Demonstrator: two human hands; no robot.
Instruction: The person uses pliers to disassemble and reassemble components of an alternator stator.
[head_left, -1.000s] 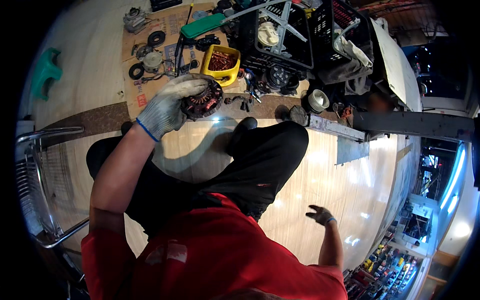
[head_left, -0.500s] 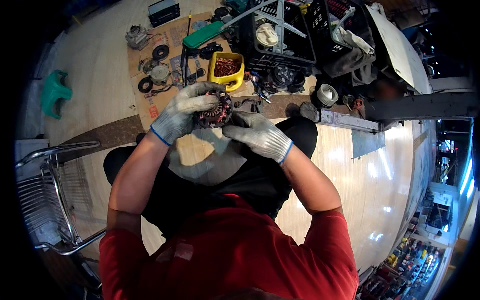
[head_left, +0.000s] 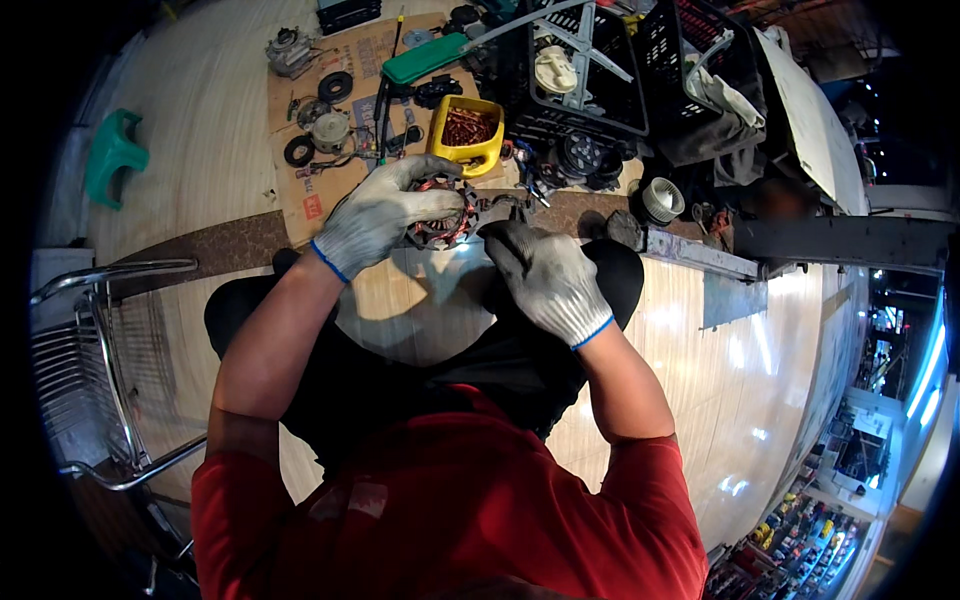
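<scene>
Two knit-gloved hands (head_left: 375, 215), left (head_left: 390, 208) clasping slotted coppery ring (head_left: 442, 231), right (head_left: 550, 270) half curled, hold unclear

The left grip (head_left: 375, 212) wears an off-white, knitted fabric glove with a finely ribbed cuff, edged at the wrist by a narrow blue band (head_left: 330, 262); grey grime dulls its fingers (head_left: 430, 168). The right grip (head_left: 555, 270) has a matching off-white knitted glove, also blue-edged, its fingers smudged a much darker grey. Both forearms are bare up to the short sleeves (head_left: 650, 480) of a plain red fabric shirt (head_left: 450, 500), which carries a small pale patch (head_left: 368, 497) on the left. Below the shirt are plain black fabric trousers (head_left: 340, 380).
</scene>
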